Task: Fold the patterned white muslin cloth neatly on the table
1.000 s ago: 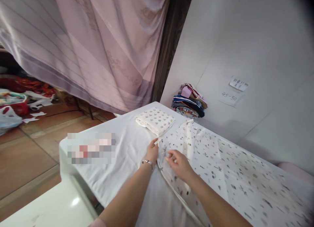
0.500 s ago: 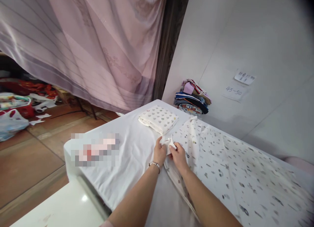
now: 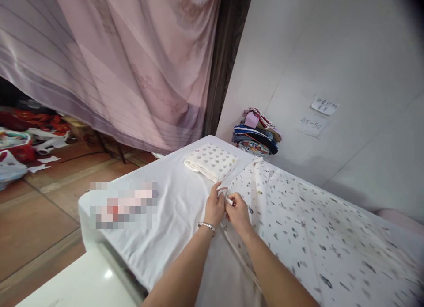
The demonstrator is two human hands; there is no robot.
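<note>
Head view: my two hands meet near the middle of the frame, at the near-left edge of the printed cloth (image 3: 291,218).
Printed cloth: it spreads from the centre to the lower right of the frame, lying on the white-covered table (image 3: 172,218); the table seems to bear nearly all its weight, so my fingers need only manage the edge.
Right hand (image 3: 239,213): thumb and forefinger pinch a small white bit of the cloth's edge, the other fingers curled under; a light fingertip hold probably suits such thin fabric.
Left hand (image 3: 215,207): just beside the right, forefinger pointing up the frame, the rest partly hidden; I cannot tell whether it grips the edge or merely steadies it.
Forearms: both come up from the bottom of the frame and slant inward to a narrow V, which likely lets the fingertips work close together.
Bracelet (image 3: 206,226): around my left wrist, above the table.
Folded cloth (image 3: 212,161): above my hands in the frame, apart from my fingers, apparently set out of their way.
Clothes stack (image 3: 255,134): upper centre-right, against the wall (image 3: 357,46).
</note>
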